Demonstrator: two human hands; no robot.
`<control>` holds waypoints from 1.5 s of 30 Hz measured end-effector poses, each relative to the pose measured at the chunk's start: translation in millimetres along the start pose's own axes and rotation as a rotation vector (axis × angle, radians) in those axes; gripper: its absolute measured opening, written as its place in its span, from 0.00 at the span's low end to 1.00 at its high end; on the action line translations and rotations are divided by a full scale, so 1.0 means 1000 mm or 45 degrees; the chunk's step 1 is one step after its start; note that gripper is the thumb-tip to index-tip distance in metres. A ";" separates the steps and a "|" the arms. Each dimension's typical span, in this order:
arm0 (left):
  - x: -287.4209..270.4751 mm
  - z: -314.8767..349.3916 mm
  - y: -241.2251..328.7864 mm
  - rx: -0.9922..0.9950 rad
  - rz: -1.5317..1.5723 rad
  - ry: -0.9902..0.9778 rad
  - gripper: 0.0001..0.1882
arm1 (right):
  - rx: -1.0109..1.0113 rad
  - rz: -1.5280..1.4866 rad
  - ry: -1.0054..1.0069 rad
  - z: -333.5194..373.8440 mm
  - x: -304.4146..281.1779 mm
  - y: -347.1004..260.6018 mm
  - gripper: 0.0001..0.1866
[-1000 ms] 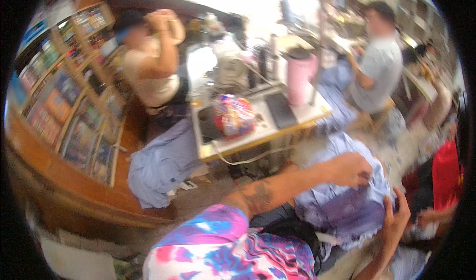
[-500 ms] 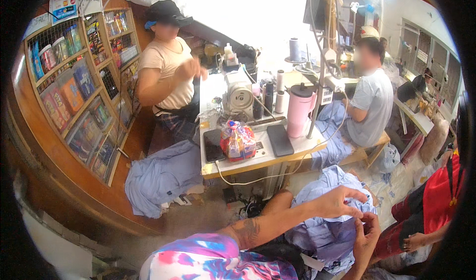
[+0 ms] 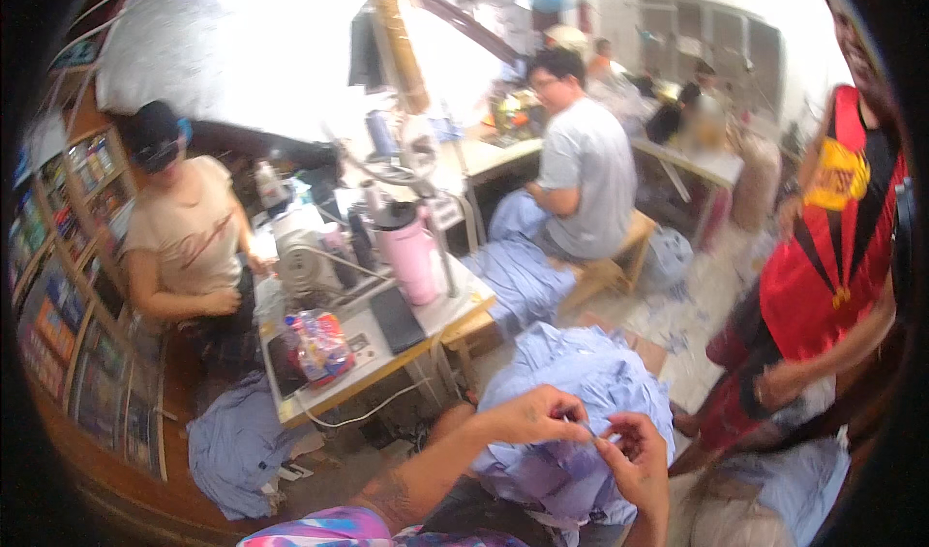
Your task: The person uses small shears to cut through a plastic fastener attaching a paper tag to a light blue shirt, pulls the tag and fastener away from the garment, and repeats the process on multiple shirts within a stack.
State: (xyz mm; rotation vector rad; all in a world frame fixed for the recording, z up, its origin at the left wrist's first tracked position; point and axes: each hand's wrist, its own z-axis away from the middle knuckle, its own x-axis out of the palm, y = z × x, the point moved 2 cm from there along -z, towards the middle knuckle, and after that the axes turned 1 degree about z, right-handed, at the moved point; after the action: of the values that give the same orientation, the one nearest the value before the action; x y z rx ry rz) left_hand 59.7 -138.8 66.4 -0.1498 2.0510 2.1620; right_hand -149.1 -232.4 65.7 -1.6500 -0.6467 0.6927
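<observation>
A heap of light blue cloth [image 3: 581, 392] lies on my lap at the lower middle of the head view. My left hand [image 3: 532, 416] rests on its front, fingers pinched together on the cloth near a thin thread or small tool. My right hand [image 3: 634, 460] is just to the right, fingers curled and pinching the same spot of the cloth. The two hands almost touch. What exactly sits between the fingertips is too small to tell.
A work table [image 3: 387, 349] with a sewing machine [image 3: 305, 252], pink tumbler [image 3: 411, 257] and colourful bag [image 3: 319, 344] stands ahead left. A seated person in a cap [image 3: 189, 237], a seated person in grey [image 3: 581, 169] and a standing person in red [image 3: 832, 247] are around. More blue cloth [image 3: 237, 445] lies on the floor.
The view has swung right and up, bringing the person in red into sight. My hands stayed together on the blue cloth, now closer to each other.
</observation>
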 end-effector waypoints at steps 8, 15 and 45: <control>-0.053 -0.043 0.059 0.031 0.074 0.599 0.05 | -0.288 0.850 0.165 -0.036 -0.026 0.024 0.24; -0.055 -0.074 -0.018 0.033 -0.122 0.994 0.05 | -0.002 0.594 0.156 -0.045 -0.047 0.043 0.17; -0.029 -0.084 -0.060 -0.014 0.422 1.044 0.07 | 0.037 1.003 0.394 -0.019 -0.075 0.048 0.16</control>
State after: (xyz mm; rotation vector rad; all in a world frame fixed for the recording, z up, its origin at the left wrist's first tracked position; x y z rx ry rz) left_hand 96.3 -221.3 7.7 -0.8876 2.6140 2.5919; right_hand -182.5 -308.3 28.9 -1.9279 0.2675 0.9566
